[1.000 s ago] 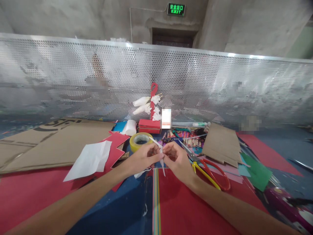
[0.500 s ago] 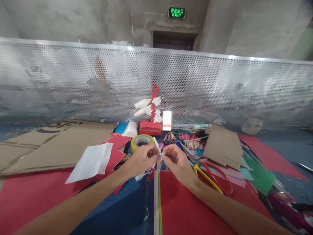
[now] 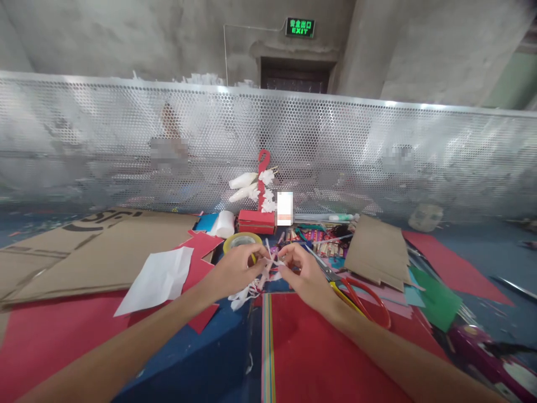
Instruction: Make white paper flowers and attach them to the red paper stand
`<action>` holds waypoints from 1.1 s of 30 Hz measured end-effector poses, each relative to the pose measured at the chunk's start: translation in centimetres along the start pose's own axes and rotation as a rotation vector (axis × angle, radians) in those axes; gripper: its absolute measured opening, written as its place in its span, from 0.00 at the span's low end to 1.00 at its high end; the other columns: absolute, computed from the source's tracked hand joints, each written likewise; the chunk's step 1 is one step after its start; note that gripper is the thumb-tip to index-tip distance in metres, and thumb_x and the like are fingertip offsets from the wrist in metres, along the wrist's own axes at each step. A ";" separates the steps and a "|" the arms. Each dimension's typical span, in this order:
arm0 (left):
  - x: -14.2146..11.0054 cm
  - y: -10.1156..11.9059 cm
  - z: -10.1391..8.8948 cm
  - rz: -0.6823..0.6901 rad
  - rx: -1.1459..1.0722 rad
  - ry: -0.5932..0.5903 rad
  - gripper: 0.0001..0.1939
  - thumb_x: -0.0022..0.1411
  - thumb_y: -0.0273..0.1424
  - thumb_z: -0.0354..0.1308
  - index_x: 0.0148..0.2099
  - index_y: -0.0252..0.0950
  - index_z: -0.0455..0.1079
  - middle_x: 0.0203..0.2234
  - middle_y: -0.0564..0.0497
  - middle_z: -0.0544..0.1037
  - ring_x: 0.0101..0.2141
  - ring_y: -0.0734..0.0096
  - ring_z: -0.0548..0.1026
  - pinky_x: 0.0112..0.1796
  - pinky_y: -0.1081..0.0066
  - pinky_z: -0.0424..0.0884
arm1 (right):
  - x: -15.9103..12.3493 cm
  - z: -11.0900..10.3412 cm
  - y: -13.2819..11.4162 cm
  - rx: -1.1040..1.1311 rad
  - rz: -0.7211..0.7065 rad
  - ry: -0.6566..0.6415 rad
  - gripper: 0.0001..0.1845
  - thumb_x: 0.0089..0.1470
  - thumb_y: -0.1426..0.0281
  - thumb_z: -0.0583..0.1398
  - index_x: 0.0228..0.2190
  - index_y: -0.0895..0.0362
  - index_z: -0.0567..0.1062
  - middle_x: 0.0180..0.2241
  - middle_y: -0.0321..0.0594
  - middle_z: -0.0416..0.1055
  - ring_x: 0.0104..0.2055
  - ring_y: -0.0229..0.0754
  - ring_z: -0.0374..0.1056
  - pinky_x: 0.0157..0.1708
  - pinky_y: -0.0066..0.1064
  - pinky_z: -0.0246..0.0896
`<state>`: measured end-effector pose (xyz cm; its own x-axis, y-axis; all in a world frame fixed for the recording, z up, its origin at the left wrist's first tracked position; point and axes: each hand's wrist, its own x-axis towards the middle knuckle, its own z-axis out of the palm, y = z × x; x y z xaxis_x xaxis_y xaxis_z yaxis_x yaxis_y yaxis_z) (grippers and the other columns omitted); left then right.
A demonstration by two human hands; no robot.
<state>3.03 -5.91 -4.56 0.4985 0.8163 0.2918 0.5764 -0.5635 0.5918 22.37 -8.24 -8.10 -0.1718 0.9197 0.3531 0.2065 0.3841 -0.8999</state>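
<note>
Thin white paper strips (image 3: 265, 273) are pinched between my two hands, crossing in the gap between the fingertips. My left hand (image 3: 241, 266) is closed on one side of them, thumb against forefinger. From the other side my right hand (image 3: 306, 277) pinches the same white material; its exact folds are too small to make out. Just behind my left hand lies a roll of yellow tape (image 3: 241, 240), partly covered by the fingers. White scraps (image 3: 240, 299) rest below that hand. Scissors (image 3: 363, 299) with red and yellow handles lie beside my right wrist.
A red stand with white paper flowers (image 3: 264, 187) is at the back, before a perforated metal screen (image 3: 201, 129). Brown cardboard (image 3: 104, 254) and a white sheet (image 3: 155, 280) lie left. Red card (image 3: 331, 358), more cardboard (image 3: 377, 252) and a purple tool (image 3: 482, 358) lie right.
The white strip between my fingers has turned from nearly upright to a crossed, slanting position. Both hands stay close together, and the view has shifted slightly.
</note>
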 end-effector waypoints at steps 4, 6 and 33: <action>0.3 -0.9 -1.4 -0.006 0.153 0.084 0.09 0.63 0.34 0.50 0.37 0.37 0.70 0.28 0.52 0.75 0.26 0.72 0.70 0.28 0.73 0.60 | 0.5 -0.7 0.0 -0.037 0.009 0.022 0.07 0.51 0.73 0.57 0.36 0.55 0.67 0.23 0.28 0.60 0.23 0.34 0.60 0.23 0.26 0.55; 0.5 -1.9 -2.3 -0.036 0.195 0.138 0.09 0.62 0.34 0.50 0.38 0.37 0.70 0.27 0.53 0.76 0.26 0.71 0.71 0.29 0.72 0.60 | 0.8 -1.0 0.2 -0.041 0.013 0.043 0.07 0.51 0.73 0.57 0.35 0.55 0.67 0.22 0.28 0.60 0.23 0.34 0.60 0.23 0.26 0.55; 1.0 -3.4 -5.7 -0.148 -0.491 -0.062 0.14 0.59 0.39 0.59 0.42 0.34 0.74 0.28 0.50 0.73 0.27 0.75 0.66 0.27 0.74 0.59 | 2.4 -4.3 1.0 -0.233 0.315 -0.443 0.08 0.53 0.68 0.58 0.36 0.57 0.72 0.30 0.40 0.78 0.26 0.37 0.71 0.19 0.22 0.57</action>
<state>-2.10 -2.42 -2.04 0.4809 0.8653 0.1417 0.2791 -0.3043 0.9108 26.30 -5.28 -7.05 -0.4436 0.8897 -0.1081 0.5102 0.1515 -0.8466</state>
